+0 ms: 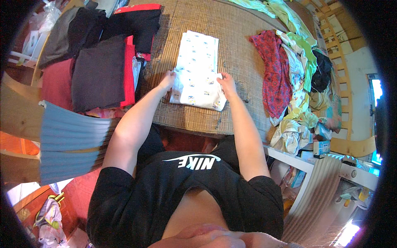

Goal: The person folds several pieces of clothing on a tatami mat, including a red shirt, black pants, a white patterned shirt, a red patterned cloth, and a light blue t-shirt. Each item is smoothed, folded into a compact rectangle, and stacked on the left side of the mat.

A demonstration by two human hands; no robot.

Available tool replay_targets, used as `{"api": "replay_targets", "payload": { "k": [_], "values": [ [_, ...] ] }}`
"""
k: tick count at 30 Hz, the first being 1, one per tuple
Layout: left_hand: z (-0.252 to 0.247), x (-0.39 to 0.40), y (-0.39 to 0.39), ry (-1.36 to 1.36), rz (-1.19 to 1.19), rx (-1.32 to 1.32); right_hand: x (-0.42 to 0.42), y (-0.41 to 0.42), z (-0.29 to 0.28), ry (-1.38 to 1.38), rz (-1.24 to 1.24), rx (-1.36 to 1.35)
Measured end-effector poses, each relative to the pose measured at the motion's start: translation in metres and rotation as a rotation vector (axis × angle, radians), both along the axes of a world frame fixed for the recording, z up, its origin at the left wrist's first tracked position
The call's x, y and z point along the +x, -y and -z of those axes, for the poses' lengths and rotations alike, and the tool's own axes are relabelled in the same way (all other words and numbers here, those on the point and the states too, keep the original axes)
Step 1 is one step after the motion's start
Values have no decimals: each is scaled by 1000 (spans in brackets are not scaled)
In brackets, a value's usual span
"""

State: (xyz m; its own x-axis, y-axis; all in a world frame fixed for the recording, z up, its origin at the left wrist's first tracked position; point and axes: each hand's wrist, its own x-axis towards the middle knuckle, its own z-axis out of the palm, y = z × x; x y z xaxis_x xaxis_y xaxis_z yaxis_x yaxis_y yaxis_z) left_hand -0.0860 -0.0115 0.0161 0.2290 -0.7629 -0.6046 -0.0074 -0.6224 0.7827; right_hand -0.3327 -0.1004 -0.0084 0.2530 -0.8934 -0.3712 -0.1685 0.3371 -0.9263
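A white cloth printed with small cartoon figures (198,62) lies in a long folded strip on a woven mat (242,102). Its near end is doubled back over itself. At the left edge of that fold, my left hand (168,80) pinches the fabric between thumb and fingers. My right hand (227,84) grips the opposite edge at about the same height. Both forearms reach forward from my body, one on each side of the cloth. The cloth's underside is hidden.
Folded dark garments (99,73) are stacked on the left, beside a black and red pile (133,28). To the right lie a red patterned garment (273,71) and heaped light clothes (297,65). A blue corrugated cover (74,139) stands near my left elbow; a white frame (288,159) is at lower right.
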Motion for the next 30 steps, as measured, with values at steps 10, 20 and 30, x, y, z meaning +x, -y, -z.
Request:
{"api": "replay_targets", "payload": {
  "k": [10,20,30],
  "values": [
    [-18,-8,-7,603,215,-238,28,-38,-64,-858,-244,-587],
    [-25,-48,-52,1209,1122,-255,41,-121,-40,-1310,-739,-915],
    [-69,-71,-59,979,1328,-64,39,-123,-76,-1187,-1120,-774]
  ]
}}
